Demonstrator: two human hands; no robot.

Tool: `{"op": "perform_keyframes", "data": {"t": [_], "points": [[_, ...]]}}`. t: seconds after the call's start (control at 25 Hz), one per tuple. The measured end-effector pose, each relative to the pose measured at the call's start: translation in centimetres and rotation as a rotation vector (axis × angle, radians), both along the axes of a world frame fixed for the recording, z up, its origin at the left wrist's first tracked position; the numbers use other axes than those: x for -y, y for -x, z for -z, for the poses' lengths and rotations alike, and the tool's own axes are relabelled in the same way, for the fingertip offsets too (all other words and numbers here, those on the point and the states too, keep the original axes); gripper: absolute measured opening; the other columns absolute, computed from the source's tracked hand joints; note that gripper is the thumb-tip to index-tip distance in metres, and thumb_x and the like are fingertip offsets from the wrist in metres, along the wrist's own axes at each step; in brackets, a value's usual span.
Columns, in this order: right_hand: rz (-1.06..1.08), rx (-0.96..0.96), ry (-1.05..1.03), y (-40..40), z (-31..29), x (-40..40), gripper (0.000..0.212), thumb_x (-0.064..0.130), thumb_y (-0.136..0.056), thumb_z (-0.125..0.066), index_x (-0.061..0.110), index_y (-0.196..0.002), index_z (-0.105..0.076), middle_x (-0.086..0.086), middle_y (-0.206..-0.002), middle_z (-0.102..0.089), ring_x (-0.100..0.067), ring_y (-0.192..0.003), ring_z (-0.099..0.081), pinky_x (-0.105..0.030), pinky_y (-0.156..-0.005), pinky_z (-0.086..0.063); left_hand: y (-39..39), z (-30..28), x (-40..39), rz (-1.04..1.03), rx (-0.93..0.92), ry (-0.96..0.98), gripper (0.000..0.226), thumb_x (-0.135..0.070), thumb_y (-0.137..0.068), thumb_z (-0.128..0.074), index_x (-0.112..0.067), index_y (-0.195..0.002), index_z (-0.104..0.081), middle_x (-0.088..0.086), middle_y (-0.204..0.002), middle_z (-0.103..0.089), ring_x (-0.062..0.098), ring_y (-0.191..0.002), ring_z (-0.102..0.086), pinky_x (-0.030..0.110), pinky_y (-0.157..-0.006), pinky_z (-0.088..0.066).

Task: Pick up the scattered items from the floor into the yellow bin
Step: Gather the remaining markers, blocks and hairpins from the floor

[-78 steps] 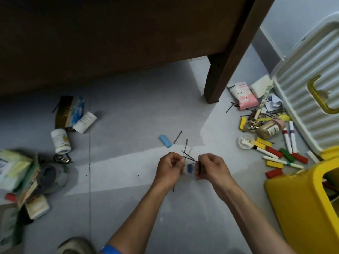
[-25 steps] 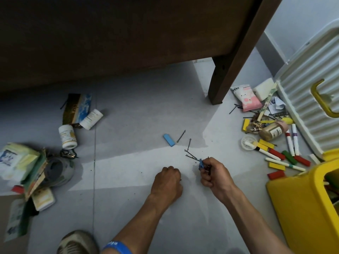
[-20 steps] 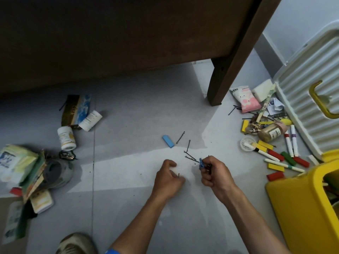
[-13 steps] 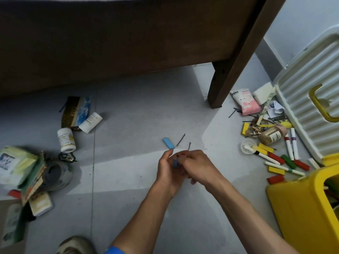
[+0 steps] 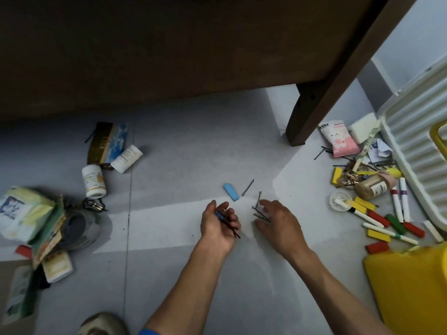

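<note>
**Hairpins gathered in one hand, more on the floor**

The left hand [image 5: 219,226] lies palm up, fingers curled loosely round a small bundle of black bobby pins [image 5: 228,224] with a blue piece among them; their long axis runs from upper left to lower right. The right hand [image 5: 278,222] hovers with fingers spread and holds nothing, over loose pins [image 5: 260,213] fanned on the grey floor [image 5: 169,189]. The yellow bin [image 5: 408,293] stands at lower right.
</note>
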State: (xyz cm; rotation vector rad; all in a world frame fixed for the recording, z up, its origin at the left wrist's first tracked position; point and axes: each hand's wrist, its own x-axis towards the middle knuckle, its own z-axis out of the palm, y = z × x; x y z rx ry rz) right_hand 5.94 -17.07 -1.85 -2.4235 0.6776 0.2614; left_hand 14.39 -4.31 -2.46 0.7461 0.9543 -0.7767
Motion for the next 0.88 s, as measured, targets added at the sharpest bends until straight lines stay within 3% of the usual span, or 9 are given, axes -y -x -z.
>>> {"op": "perform_keyframes", "data": {"t": [0.12, 0.2, 0.32, 0.44, 0.52, 0.64, 0.72, 0.8, 0.88], "points": [[-0.158, 0.002, 0.122, -0.4, 2.3, 0.3, 0.032, 0.025, -0.089, -0.064, 0.018, -0.12, -0.063, -0.004, -0.108, -0.058, -0.027, -0.097, -0.056, -0.036, -0.074, -0.049, -1.0, 0.4, -0.3, 0.134, 0.073, -0.141, 0.021, -0.028, -0.09, -0.059, -0.012, -0.078, -0.055, 0.0, -0.051, -0.046, 0.01, -0.036, -0.037, 0.017, -0.034, -0.025], [-0.156, 0.052, 0.135, -0.9, 2.6, 0.7, 0.017, 0.024, -0.092, -0.062, 0.016, -0.104, -0.07, -0.004, -0.097, -0.06, -0.027, -0.09, -0.059, -0.036, -0.069, -0.049, -1.9, 0.7, 0.1, 0.313, 0.187, -0.407, 0.021, -0.023, -0.085, -0.066, -0.012, -0.069, -0.057, -0.002, -0.047, -0.042, 0.011, -0.036, -0.032, 0.019, -0.035, -0.023], [-0.185, 0.105, 0.229, -1.3, 2.6, 1.2, 0.013, 0.021, -0.091, -0.064, 0.012, -0.089, -0.073, -0.005, -0.091, -0.062, -0.028, -0.083, -0.057, -0.039, -0.066, -0.048, -3.6, 1.2, 1.3, 0.573, 0.472, -0.785, 0.038, -0.029, -0.081, -0.071, -0.013, -0.053, -0.05, 0.003, -0.051, -0.049, 0.022, -0.052, -0.045, 0.025, -0.05, -0.031], [-0.282, 0.144, 0.466, -1.0, 2.6, 1.0, 0.011, 0.009, -0.077, -0.077, 0.007, -0.072, -0.067, -0.01, -0.077, -0.061, -0.032, -0.068, -0.055, -0.039, -0.056, -0.047, -4.2, 1.9, 2.3, 0.888, 0.655, -1.043, 0.042, -0.052, -0.078, -0.07, -0.01, -0.071, -0.066, 0.008, -0.081, -0.07, 0.026, -0.077, -0.065, 0.025, -0.063, -0.041], [-0.346, 0.144, 0.569, -1.1, 2.8, 0.8, 0.014, 0.0, -0.069, -0.077, 0.006, -0.07, -0.064, -0.012, -0.071, -0.058, -0.031, -0.059, -0.054, -0.037, -0.05, -0.043, -4.3, 2.4, 2.6, 1.05, 0.741, -1.174, 0.051, -0.058, -0.077, -0.068, -0.009, -0.092, -0.07, 0.007, -0.096, -0.072, 0.026, -0.091, -0.067, 0.026, -0.071, -0.047], [-0.381, 0.034, 0.6, -1.2, 2.9, 0.2, 0.008, 0.0, -0.072, -0.068, 0.006, -0.073, -0.063, -0.012, -0.067, -0.056, -0.028, -0.053, -0.052, -0.034, -0.047, -0.042, -4.5, 2.9, 2.9, 1.158, 0.883, -1.235, 0.042, -0.046, -0.082, -0.065, -0.007, -0.099, -0.066, 0.009, -0.101, -0.07, 0.028, -0.093, -0.067, 0.031, -0.074, -0.052], [-0.339, -0.036, 0.553, -1.8, 2.5, 0.2, 0.003, 0.002, -0.077, -0.065, 0.004, -0.078, -0.063, -0.014, -0.068, -0.059, -0.03, -0.055, -0.056, -0.034, -0.047, -0.044, -4.6, 2.9, 2.8, 1.172, 0.902, -1.198, 0.036, -0.04, -0.081, -0.064, -0.006, -0.092, -0.066, 0.009, -0.092, -0.069, 0.029, -0.089, -0.067, 0.031, -0.07, -0.051], [-0.264, -0.053, 0.425, -2.8, 2.4, 0.7, 0.009, 0.009, -0.092, -0.054, 0.001, -0.091, -0.059, -0.016, -0.078, -0.062, -0.035, -0.067, -0.061, -0.038, -0.053, -0.045, -5.2, 3.0, 2.4, 1.097, 0.806, -1.089, 0.031, -0.038, -0.079, -0.062, -0.008, -0.074, -0.066, 0.003, -0.071, -0.065, 0.026, -0.077, -0.068, 0.027, -0.061, -0.046], [-0.191, -0.006, 0.271, -4.4, 2.5, 1.4, 0.017, 0.017, -0.1, -0.041, 0.004, -0.096, -0.052, -0.016, -0.088, -0.063, -0.035, -0.079, -0.062, -0.037, -0.06, -0.041, -5.4, 2.9, 1.8, 0.885, 0.636, -0.859, 0.025, -0.031, -0.077, -0.06, -0.009, -0.065, -0.064, 0.004, -0.064, -0.066, 0.022, -0.063, -0.067, 0.027, -0.055, -0.044]]}}
